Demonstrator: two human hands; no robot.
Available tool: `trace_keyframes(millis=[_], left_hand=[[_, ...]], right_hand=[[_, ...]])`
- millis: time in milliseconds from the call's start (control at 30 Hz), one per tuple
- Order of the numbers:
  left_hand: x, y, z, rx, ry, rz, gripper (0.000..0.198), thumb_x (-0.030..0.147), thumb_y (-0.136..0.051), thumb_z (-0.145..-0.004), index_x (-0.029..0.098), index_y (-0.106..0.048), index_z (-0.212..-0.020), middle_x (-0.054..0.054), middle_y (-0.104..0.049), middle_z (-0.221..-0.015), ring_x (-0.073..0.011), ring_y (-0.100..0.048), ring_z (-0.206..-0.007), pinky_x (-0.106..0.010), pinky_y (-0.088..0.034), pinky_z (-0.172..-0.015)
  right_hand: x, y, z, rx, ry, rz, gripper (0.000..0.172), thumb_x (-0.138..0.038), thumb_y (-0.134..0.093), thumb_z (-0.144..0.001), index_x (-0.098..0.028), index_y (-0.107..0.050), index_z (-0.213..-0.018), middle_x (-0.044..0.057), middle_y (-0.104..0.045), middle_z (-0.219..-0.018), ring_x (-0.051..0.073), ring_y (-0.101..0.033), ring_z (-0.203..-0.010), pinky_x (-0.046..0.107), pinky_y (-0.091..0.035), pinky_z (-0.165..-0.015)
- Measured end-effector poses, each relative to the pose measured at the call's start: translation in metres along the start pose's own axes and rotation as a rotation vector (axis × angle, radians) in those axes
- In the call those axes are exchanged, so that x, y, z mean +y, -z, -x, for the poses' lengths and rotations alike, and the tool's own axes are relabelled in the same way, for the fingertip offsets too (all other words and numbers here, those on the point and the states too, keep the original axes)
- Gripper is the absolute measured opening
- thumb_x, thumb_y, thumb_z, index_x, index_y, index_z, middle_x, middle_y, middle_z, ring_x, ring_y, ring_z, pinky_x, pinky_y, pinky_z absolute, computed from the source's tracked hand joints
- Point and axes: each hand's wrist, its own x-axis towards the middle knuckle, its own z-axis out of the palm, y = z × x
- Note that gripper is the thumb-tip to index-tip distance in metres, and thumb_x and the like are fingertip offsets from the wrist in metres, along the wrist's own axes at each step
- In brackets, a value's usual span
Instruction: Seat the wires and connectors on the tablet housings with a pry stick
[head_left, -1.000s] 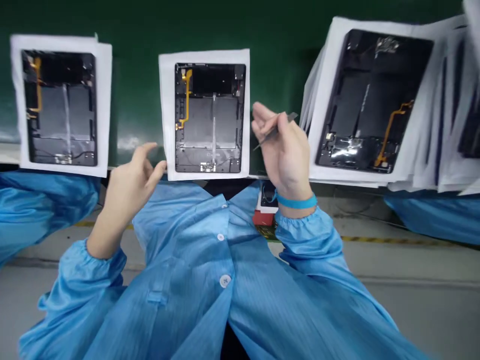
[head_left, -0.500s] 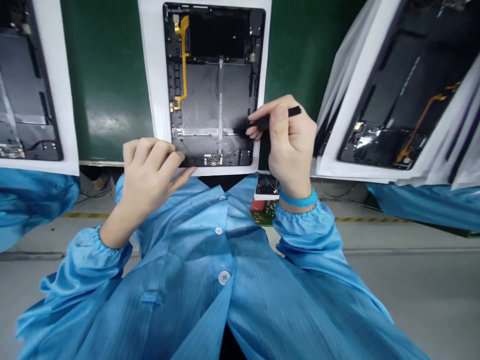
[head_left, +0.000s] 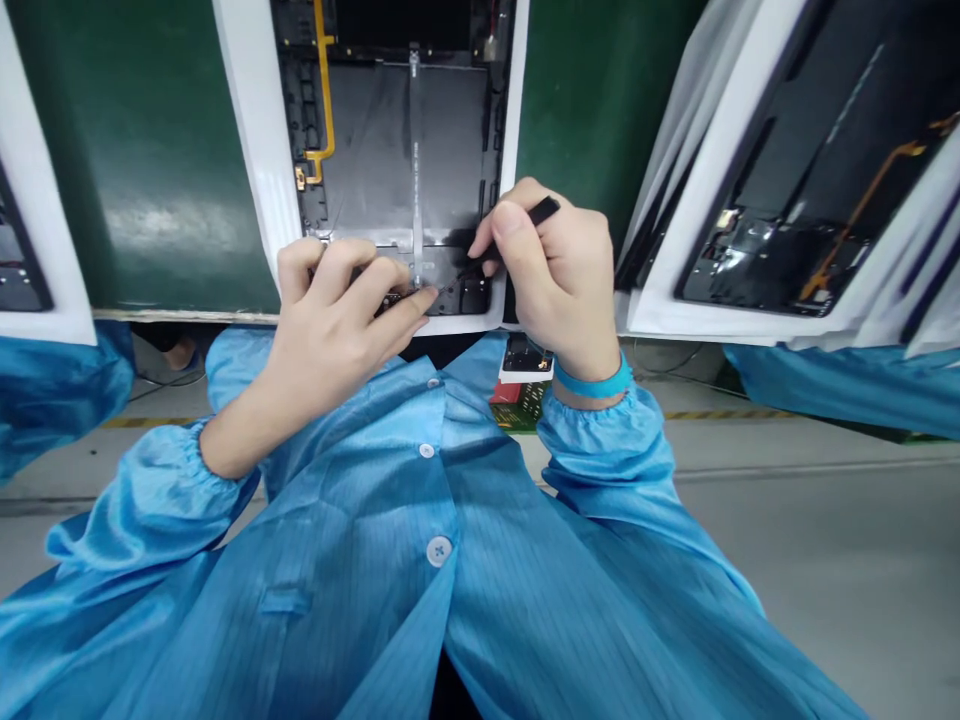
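Observation:
An opened black tablet housing [head_left: 450, 110] lies on a white sheet in front of me, with a pale strip [head_left: 416, 160] down its middle and a yellow flex cable [head_left: 325, 100] along its left side. My left hand [head_left: 337, 320] rests over the lower edge, fingers bent and apart, its fingertips at the small circuit board [head_left: 394, 298], which they partly cover. Held like a pen in my right hand [head_left: 562, 270] is a slim black tool [head_left: 544, 210]. Its lower end points into the housing's bottom right corner; the exact tip is hard to make out.
On the right, another opened tablet housing [head_left: 810, 180] lies on white sheets [head_left: 652, 290]. Part of a third housing [head_left: 19, 270] shows at the left edge. The bench top is green [head_left: 150, 170]. Blue sleeves of other people [head_left: 840, 385] show at both sides.
My left hand has moved right, over the small board. The tool in my right hand has shifted left and tilts lower. The view has moved, so the housing sits higher and further left.

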Motion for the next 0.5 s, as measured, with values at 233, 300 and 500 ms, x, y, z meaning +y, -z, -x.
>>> trace_keyframes(millis=[233, 300, 500], left_hand=[[0.003, 0.02, -0.012, -0.16, 0.194, 0.226, 0.035, 0.051, -0.052, -0.118, 0.042, -0.081, -0.134, -0.006, -0.083, -0.13, -0.0441, -0.065, -0.15, -0.091, -0.037, -0.126], [0.002, 0.023, -0.015, -0.242, 0.221, 0.288, 0.038, 0.052, -0.05, -0.117, 0.041, -0.082, -0.135, -0.008, -0.081, -0.136, -0.046, -0.058, -0.159, -0.093, -0.027, -0.133], [0.001, 0.033, -0.028, -0.395, 0.24, 0.36, 0.047, 0.054, -0.04, -0.117, 0.037, -0.083, -0.128, -0.003, -0.075, -0.15, -0.041, -0.039, -0.175, -0.084, -0.014, -0.145]], right_hand=[[-0.001, 0.005, 0.011, 0.102, -0.051, 0.002, 0.06, -0.075, -0.042, -0.117, -0.029, -0.073, -0.094, 0.002, -0.073, -0.093, 0.017, -0.07, -0.079, 0.037, -0.064, -0.091], [0.0, 0.006, 0.013, 0.089, -0.044, 0.013, 0.062, -0.074, -0.039, -0.118, -0.028, -0.074, -0.095, 0.001, -0.072, -0.094, 0.018, -0.072, -0.084, 0.04, -0.064, -0.097], [0.002, 0.006, 0.01, -0.006, 0.128, 0.162, 0.055, -0.059, -0.031, -0.124, -0.03, -0.069, -0.097, 0.002, -0.071, -0.096, 0.02, -0.068, -0.087, 0.045, -0.06, -0.1]])
